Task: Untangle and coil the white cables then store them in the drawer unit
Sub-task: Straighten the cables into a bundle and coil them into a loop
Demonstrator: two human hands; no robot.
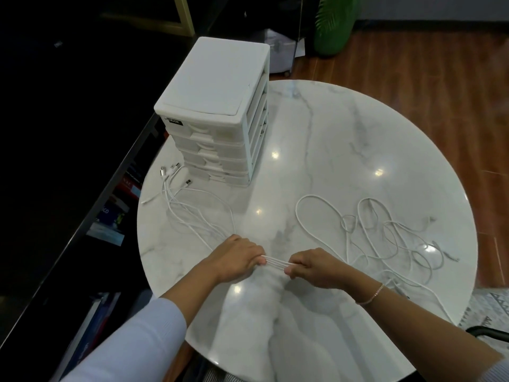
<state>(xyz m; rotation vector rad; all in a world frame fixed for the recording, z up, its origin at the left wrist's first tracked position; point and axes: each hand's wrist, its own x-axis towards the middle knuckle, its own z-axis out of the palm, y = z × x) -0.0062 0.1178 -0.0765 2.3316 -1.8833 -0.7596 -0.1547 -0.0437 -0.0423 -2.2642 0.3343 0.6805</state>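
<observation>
Still untangling: your left hand (237, 257) and right hand (314, 267), each grip closed, stretch several white cables (275, 263) taut above the worktop (330, 133), loose loops lying right, plug ends near the closed drawer unit (217, 111); next, tease strands apart before coiling.

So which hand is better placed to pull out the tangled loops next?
Probably the right hand: the tangled loops lie just beside it, while the left hand holds the straighter side.

White cables (385, 238) loosely tangled on tabletop; drawer unit (217, 111) upright, shut.
</observation>
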